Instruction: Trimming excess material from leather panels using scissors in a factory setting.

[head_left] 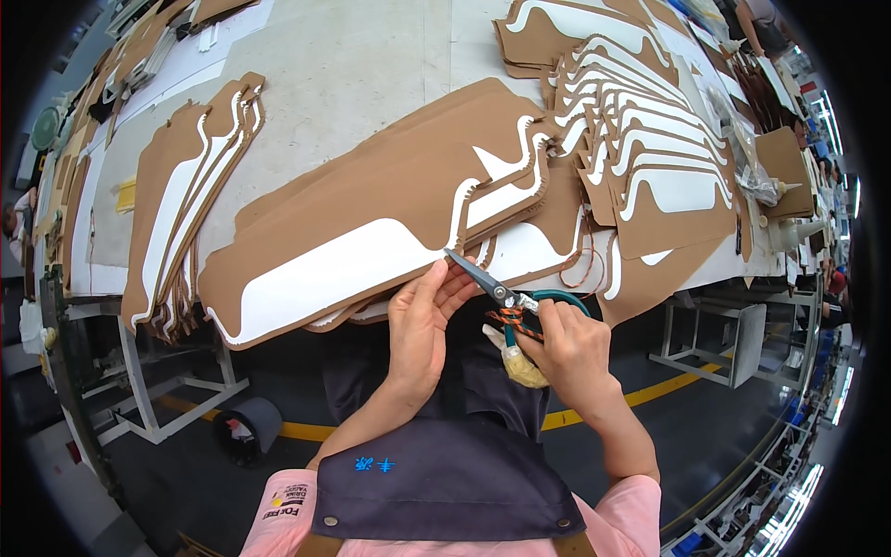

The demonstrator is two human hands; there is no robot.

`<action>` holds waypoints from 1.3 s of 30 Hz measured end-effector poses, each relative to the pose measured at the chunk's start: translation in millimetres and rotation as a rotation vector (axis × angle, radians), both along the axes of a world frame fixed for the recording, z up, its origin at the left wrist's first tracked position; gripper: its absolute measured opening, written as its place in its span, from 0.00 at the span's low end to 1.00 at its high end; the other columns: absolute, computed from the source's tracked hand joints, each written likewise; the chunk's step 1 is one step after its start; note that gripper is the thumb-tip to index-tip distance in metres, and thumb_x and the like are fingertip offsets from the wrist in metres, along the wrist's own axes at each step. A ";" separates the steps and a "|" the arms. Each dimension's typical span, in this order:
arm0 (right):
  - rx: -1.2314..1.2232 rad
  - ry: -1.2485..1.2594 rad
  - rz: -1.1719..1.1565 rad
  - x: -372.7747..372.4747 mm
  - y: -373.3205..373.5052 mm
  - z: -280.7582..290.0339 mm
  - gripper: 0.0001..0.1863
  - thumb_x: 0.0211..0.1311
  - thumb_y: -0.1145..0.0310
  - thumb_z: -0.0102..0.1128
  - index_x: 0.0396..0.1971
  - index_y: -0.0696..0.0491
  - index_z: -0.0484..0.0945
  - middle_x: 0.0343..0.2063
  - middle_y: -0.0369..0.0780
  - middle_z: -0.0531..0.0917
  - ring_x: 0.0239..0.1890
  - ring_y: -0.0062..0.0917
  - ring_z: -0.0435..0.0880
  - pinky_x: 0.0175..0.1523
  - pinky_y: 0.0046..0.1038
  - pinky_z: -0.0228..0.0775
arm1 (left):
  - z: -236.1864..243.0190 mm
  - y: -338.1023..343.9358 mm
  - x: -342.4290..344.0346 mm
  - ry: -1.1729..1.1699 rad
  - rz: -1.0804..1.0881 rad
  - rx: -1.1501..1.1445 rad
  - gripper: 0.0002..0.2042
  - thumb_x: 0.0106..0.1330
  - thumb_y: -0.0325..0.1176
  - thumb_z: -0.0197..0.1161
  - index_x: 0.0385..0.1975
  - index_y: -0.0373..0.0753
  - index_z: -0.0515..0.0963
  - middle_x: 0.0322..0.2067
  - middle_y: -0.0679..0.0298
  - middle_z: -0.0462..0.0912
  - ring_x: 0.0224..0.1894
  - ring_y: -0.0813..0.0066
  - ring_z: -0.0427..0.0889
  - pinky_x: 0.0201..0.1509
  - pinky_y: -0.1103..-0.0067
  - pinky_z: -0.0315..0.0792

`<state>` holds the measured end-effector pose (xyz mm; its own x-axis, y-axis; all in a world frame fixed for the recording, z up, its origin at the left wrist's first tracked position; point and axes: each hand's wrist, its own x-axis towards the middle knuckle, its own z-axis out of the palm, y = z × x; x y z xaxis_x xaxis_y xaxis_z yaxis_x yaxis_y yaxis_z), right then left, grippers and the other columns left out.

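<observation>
My left hand [422, 320] pinches the near edge of a brown panel [325, 265] with a large white patch, thumb on top and fingers beneath. In my right hand [574, 348] is a pair of scissors [499, 291] with green handles, orange cord tied about the pivot and yellowish wrapping on one handle. Their blades point up and left, the tips meeting the panel's edge beside my left thumb. Small notches run along the curved edge of the panel. More brown panels lie stacked under and behind it. Whether the blades are on the material I cannot tell.
A fanned stack of brown-and-white panels [673, 190] covers the table's right side. Another pile [176, 204] hangs over the front edge at left. An orange cord [585, 251] trails right of the scissors. Below stand a dark bin [260, 422] and metal table legs [139, 371].
</observation>
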<state>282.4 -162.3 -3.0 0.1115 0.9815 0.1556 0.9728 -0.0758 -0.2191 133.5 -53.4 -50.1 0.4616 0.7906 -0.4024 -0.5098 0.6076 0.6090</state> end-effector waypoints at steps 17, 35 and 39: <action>0.300 1.109 -0.411 -54.3 88.7 -25.0 0.13 0.60 0.83 0.54 0.45 0.62 0.69 0.34 0.39 0.80 0.34 0.16 0.79 0.38 0.19 0.70 | 42.0 -19.3 -99.7 0.840 0.005 0.995 0.13 0.60 0.25 0.65 0.45 0.34 0.80 0.39 0.55 0.83 0.38 0.68 0.84 0.44 0.76 0.78; 0.612 1.120 0.113 -90.2 219.7 77.3 0.19 0.54 0.81 0.58 0.48 0.59 0.71 0.39 0.36 0.78 0.39 0.17 0.75 0.48 0.21 0.68 | 101.8 141.4 -216.2 1.624 0.528 1.857 0.21 0.52 0.20 0.58 0.48 0.38 0.81 0.44 0.57 0.84 0.47 0.62 0.83 0.49 0.70 0.77; 0.504 1.105 0.156 -97.2 276.2 82.1 0.13 0.56 0.76 0.59 0.41 0.62 0.74 0.32 0.38 0.80 0.37 0.17 0.76 0.44 0.21 0.69 | 128.8 192.9 -252.2 1.914 0.730 1.979 0.20 0.58 0.20 0.57 0.52 0.41 0.79 0.48 0.61 0.83 0.53 0.64 0.81 0.57 0.71 0.73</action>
<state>185.2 113.9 79.1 0.3110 0.8533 0.4185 0.2358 0.3572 -0.9037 -118.7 139.5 78.7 0.4401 0.3431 0.8298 0.8471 -0.4653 -0.2568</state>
